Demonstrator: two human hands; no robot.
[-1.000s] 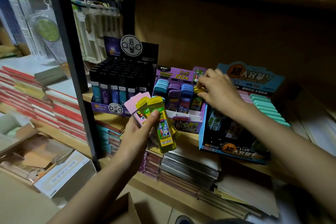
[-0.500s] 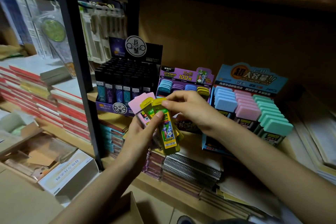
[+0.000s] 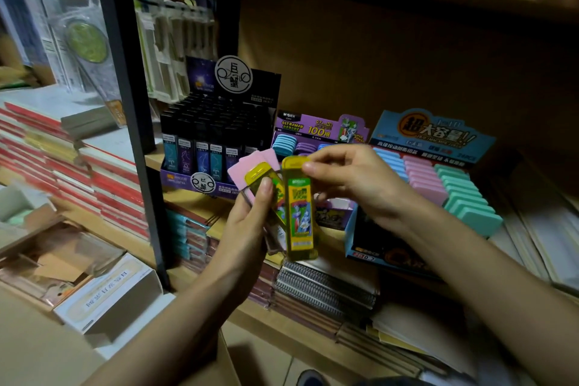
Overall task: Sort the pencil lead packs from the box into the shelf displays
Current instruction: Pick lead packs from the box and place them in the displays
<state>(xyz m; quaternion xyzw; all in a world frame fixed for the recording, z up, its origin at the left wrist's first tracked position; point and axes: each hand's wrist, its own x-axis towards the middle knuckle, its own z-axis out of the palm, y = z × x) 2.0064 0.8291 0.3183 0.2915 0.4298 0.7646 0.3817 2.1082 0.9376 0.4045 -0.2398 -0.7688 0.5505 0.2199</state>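
Head view: my right hand [image 3: 354, 182] pinches one yellow lead pack [image 3: 299, 216] from the fan [image 3: 250, 163] my left hand [image 3: 247, 229] grips, for shelving.

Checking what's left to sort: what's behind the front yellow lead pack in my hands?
Behind the front yellow pack: a second yellow pack and pink packs, gripped by your left hand, which covers their lower parts; count unclear.

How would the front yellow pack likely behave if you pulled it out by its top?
The yellow pack looks like hard plastic, so probably stiff and light. Its glossy sides may slip where the right hand pinches it. Tall and slim, it would probably tip standing.
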